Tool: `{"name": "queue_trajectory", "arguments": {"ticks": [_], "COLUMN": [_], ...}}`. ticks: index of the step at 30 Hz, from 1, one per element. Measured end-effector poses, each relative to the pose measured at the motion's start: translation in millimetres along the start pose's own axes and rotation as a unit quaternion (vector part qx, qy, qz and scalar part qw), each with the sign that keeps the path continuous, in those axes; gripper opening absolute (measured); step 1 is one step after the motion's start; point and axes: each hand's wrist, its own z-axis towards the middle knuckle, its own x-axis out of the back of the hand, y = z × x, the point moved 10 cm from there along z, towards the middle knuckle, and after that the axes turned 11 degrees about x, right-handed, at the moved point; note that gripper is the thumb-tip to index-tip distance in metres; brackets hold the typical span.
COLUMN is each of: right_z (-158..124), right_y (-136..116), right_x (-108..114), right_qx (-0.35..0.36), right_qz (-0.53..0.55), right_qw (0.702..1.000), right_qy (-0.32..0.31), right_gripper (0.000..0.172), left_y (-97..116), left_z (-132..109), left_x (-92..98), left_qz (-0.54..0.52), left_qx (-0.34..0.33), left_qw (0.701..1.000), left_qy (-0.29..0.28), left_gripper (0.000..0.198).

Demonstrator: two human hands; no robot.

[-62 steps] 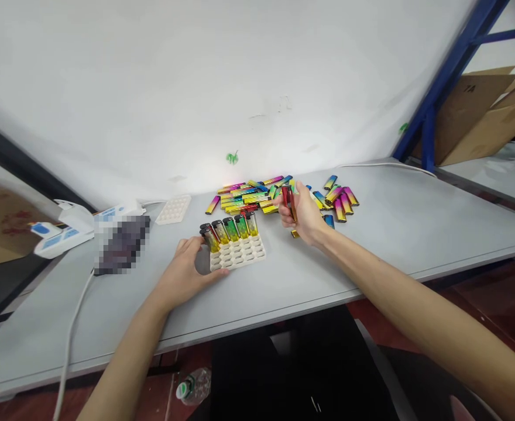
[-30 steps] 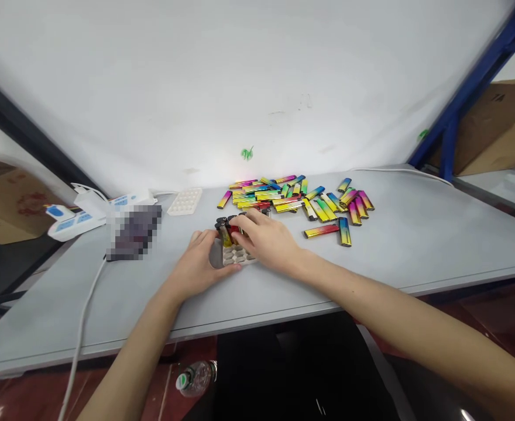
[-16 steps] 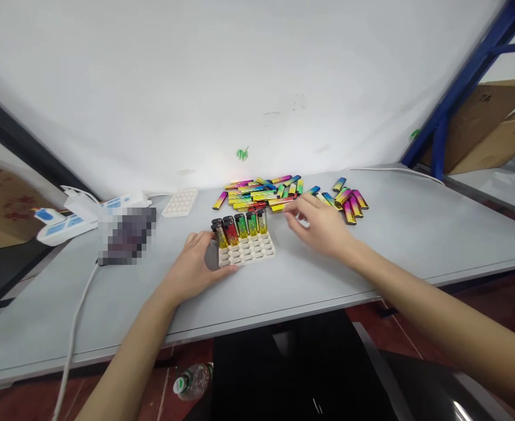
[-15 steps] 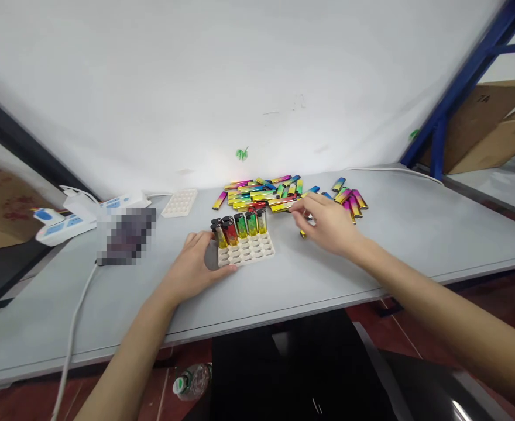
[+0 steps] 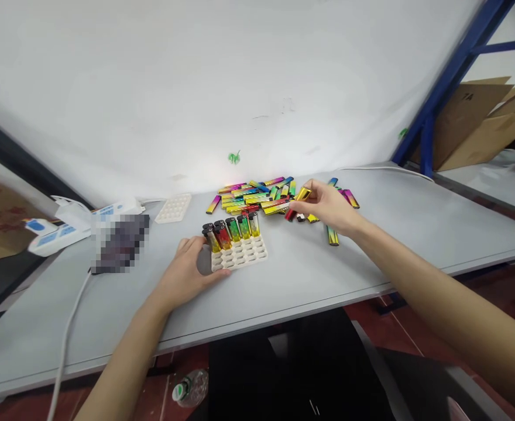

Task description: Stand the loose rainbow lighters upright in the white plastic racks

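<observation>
My left hand [image 5: 182,273] grips the left side of a white slotted tray [image 5: 241,256], its thumb along the front edge and its fingers at the back corner. Several lighters [image 5: 233,230] with black tops stand upright in the tray's rear slots; the front slots show bare. Between the thumb and fingers of my right hand [image 5: 329,206], a shiny yellow-and-red lighter [image 5: 298,203] is held tilted, just above the table. Behind it lies a heap of metallic multicoloured lighters [image 5: 240,200]. Another lighter [image 5: 332,235] lies below my right hand.
A second white slotted tray [image 5: 174,209] lies at the back left. Left of it are a power strip [image 5: 49,241] with plugs and a pixelated dark object [image 5: 121,242]. A white cable [image 5: 67,333] crosses the left table edge. Cardboard boxes [image 5: 463,126] stand at right.
My right hand has picked up the yellow-and-red lighter and raised it. The left hand stays at the tray. The whole view has shifted slightly.
</observation>
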Motion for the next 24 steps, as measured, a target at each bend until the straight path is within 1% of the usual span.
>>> {"name": "queue_trajectory", "arguments": {"ticks": [2,4,6,8,11,13,17,21,24], "right_z": [4,5,2,-3,-10,-15,-19,-18,-19], "right_y": [7,18,28,34,37,36,32,33,31], "right_x": [-4,-13,-24,-32,-40,-41,-46,-43,-44], "right_qx": [-0.038,-0.079,-0.117,-0.149,-0.185,-0.198,-0.211,-0.204,-0.199], "right_qz": [0.110,0.227,0.315,0.359,0.378,0.374,0.340,0.312,0.308], "right_qw": [0.992,0.967,0.936,0.916,0.903,0.902,0.915,0.925,0.929], "right_qy": [0.055,0.089,0.104,0.103,0.091,0.084,0.058,0.069,0.053], "right_gripper": [0.028,0.023,0.021,0.019,0.010,0.011,0.009,0.008,0.015], "left_y": [0,-1,-1,-1,-1,-3,-4,-5,-5], "left_z": [0,0,0,0,0,1,1,2,2], "left_x": [1.0,1.4,1.1,0.6,0.4,0.4,0.2,0.8,1.4], "left_qz": [-0.004,-0.006,-0.003,0.004,0.009,0.009,0.012,0.015,0.014], "left_qx": [0.001,0.002,0.002,0.002,0.003,0.005,0.004,0.003,0.005], "left_qw": [1.000,1.000,1.000,1.000,1.000,1.000,1.000,1.000,1.000], "left_qy": [0.003,0.005,0.005,0.003,0.001,0.001,0.003,0.007,0.008], "left_gripper": [0.057,0.055,0.055,0.055,0.055,0.055,0.054,0.052,0.052]}}
